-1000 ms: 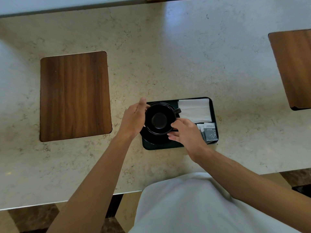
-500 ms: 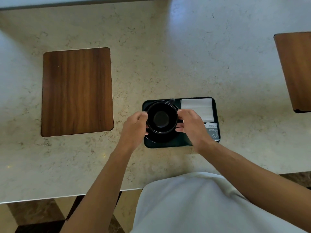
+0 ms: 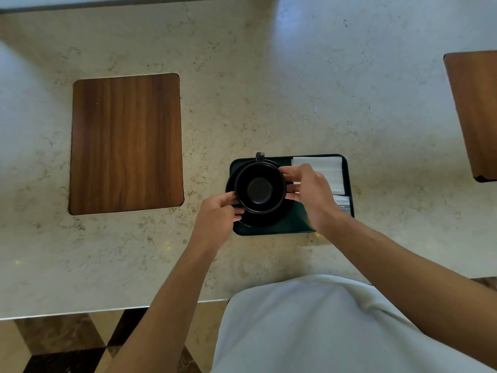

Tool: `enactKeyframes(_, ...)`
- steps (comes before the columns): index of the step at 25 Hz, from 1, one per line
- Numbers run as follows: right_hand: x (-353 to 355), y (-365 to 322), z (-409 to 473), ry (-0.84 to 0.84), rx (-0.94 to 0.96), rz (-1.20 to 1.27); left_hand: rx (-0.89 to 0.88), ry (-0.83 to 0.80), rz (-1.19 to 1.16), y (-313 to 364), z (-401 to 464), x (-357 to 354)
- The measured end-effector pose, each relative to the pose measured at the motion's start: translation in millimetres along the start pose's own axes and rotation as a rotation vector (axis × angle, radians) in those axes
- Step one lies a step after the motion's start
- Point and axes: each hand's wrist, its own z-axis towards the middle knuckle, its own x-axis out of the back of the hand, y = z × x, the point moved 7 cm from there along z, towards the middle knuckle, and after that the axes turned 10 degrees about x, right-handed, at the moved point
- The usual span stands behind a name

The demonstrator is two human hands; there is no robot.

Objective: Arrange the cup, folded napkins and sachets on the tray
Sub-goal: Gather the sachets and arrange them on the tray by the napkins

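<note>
Nearest, the left hand grips the near-left side of the black cup, its fingers curled against the cup's wall and the saucer beneath it. The right hand grasps the cup's right side, fingers curled to the rim. The cup sits on the saucer in the left half of the dark tray, its handle pointing away from the person. Behind the right hand, the sachets lie at the tray's right edge, partly hidden by the wrist. Farther back, the folded napkins fill the far-right corner. Everything named appears to be on the tray, so the task looks nearly finished; what is left is probably only settling the cup and letting go. The tray rests on the pale stone surface.
</note>
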Motion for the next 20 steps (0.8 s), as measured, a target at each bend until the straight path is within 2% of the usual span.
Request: enactKeyframes(20, 2, 9, 6, -0.008, 0.007, 0.017, 0.052, 0.029, -0.096, -4, -8, -8)
